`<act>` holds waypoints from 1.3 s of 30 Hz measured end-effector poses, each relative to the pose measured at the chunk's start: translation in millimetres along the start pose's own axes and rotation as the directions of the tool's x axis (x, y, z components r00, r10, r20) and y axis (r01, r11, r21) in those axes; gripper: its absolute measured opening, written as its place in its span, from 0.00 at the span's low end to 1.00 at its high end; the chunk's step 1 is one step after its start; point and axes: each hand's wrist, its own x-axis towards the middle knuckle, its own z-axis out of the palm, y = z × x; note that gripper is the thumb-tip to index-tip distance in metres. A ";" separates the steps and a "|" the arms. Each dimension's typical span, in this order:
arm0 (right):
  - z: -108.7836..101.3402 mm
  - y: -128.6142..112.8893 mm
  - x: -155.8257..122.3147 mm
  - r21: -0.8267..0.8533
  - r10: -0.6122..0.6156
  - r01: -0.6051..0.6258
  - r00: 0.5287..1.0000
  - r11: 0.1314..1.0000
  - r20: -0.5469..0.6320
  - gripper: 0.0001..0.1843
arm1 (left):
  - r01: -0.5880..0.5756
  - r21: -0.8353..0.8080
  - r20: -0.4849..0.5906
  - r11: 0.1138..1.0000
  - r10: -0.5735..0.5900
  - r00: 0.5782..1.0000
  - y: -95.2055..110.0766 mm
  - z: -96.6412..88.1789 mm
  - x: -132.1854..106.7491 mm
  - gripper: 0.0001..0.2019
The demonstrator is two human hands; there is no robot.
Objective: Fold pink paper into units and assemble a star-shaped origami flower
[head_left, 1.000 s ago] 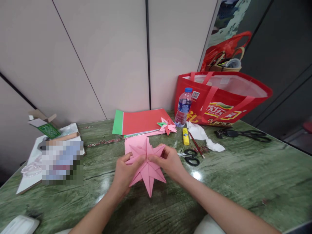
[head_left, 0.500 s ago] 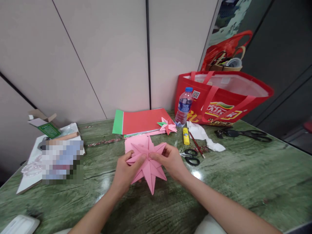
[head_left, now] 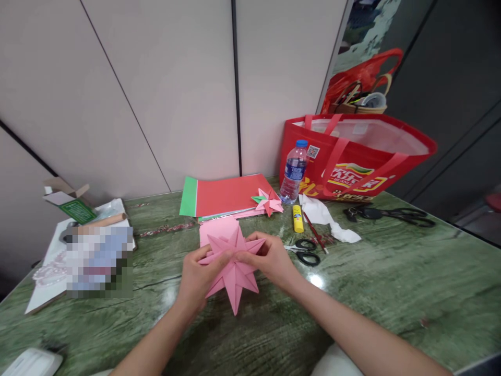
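A pink folded paper star [head_left: 235,277] with several points is held up in front of me over the table. My left hand [head_left: 199,279] pinches its left side, thumb on the front near the centre and fingers partly behind it. On the other side, my right hand [head_left: 272,258] grips the right points, its thumb also pressed close to the middle. Behind the star lies pink paper [head_left: 219,228], partly covered by it. Farther back, a small pink, red and green paper star [head_left: 268,201] rests on red paper [head_left: 235,194].
Right of my hands are scissors [head_left: 306,253], a yellow glue stick [head_left: 298,219], a dark red pencil [head_left: 315,232] and white tissue [head_left: 332,222]. A water bottle [head_left: 294,172] stands before a red bag [head_left: 352,162]. Black-handled shears [head_left: 399,214] lie farther right; a green box [head_left: 76,206] stands left.
The pink star has shifted slightly left and turned a little in my hands. Both hands keep their hold on it.
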 end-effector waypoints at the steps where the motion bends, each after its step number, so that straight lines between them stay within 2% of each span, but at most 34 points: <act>1: -0.2 0.5 0.3 -0.006 0.001 0.000 1.000 1.000 0.007 0.14 | 0.004 -0.001 -0.007 1.000 -0.004 1.000 0.5 0.4 -0.4 0.10; 10: 4.1 6.7 -0.8 0.088 0.038 -0.039 0.999 0.995 0.016 0.13 | -0.161 0.240 0.032 0.957 0.158 0.987 -10.1 -8.0 2.4 0.09; 16: -1.5 4.0 1.6 0.116 0.089 -0.089 0.996 0.989 0.009 0.15 | -0.201 0.362 0.110 0.910 0.172 0.979 1.4 -6.6 1.9 0.11; 21: -7.4 0.4 3.7 0.017 0.072 -0.073 0.996 0.997 0.049 0.15 | -0.214 0.320 0.143 0.923 0.176 0.974 6.4 -12.3 6.0 0.09; 24: -7.4 -0.9 3.0 -0.062 0.070 -0.064 0.993 0.996 0.100 0.14 | -0.226 0.305 0.165 0.925 0.183 0.969 2.9 -15.0 7.0 0.10; 27: -4.7 -0.7 1.3 -0.099 0.053 -0.043 0.994 0.994 0.099 0.13 | -0.268 0.307 0.184 0.913 0.220 0.958 -1.1 -14.6 6.0 0.13; 33: -0.2 1.2 -1.2 -0.083 0.072 -0.066 0.995 0.994 0.071 0.15 | -0.198 0.345 0.083 0.918 0.180 0.980 -1.0 -8.1 3.0 0.13; 36: -2.0 0.3 -0.7 -0.089 0.095 -0.088 0.992 0.992 0.078 0.15 | -0.221 0.318 0.122 0.922 0.191 0.974 3.2 -8.8 2.7 0.09; 38: -4.2 -0.1 0.5 -0.112 0.093 -0.084 0.993 0.990 0.075 0.15 | -0.273 0.319 0.171 0.907 0.228 0.958 5.0 -11.7 3.8 0.16; 39: -5.5 -0.2 1.3 -0.129 0.091 -0.081 0.993 0.988 0.071 0.15 | -0.310 0.348 0.203 0.885 0.252 0.946 5.0 -13.5 4.9 0.17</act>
